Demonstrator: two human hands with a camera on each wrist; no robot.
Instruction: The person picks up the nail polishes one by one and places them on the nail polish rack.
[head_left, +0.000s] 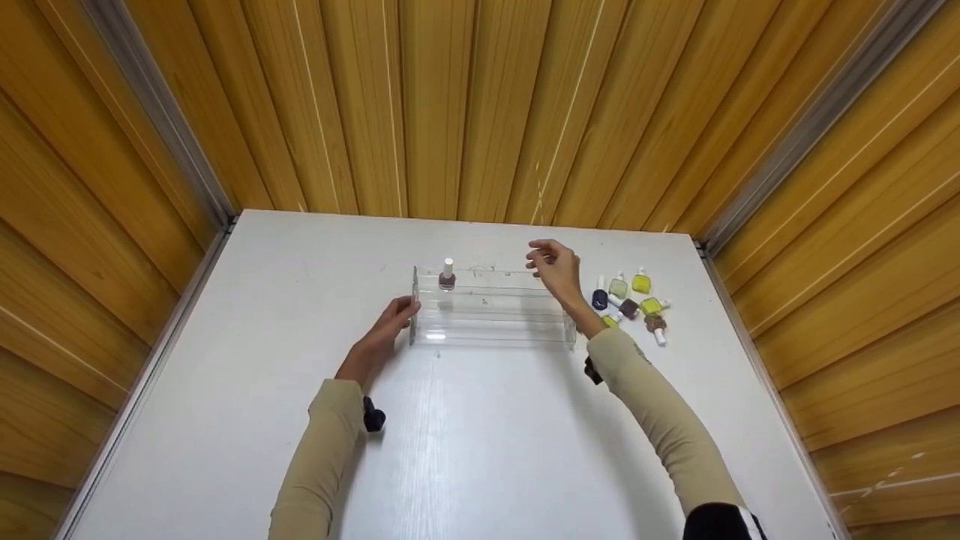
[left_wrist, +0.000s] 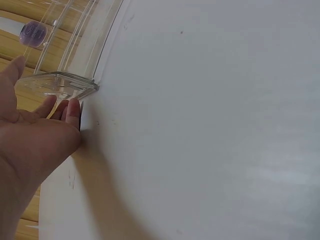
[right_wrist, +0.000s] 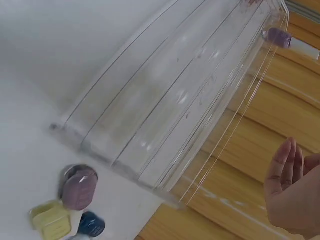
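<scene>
A clear acrylic tiered display rack (head_left: pixel 495 307) stands on the white table. On its top tier, near the left end, sits an upright mauve nail polish bottle (head_left: pixel 447 280) with a white cap. My left hand (head_left: pixel 390 321) holds the rack's left side panel, with the thumb (left_wrist: pixel 16 69) and fingertips (left_wrist: pixel 73 109) on either side of it. Above the rack's right back end is my right hand (head_left: pixel 556 271), fingers loosely bent and nothing in them. The right wrist view shows this hand (right_wrist: pixel 295 192) apart from the rack.
Right of the rack lie several nail polish bottles: a dark blue one (head_left: pixel 599 299), a pale green one (head_left: pixel 618 288), a yellow one (head_left: pixel 641 283), a brown one (head_left: pixel 655 322) and others. Wood-patterned walls (head_left: pixel 450 112) rise at the back and sides.
</scene>
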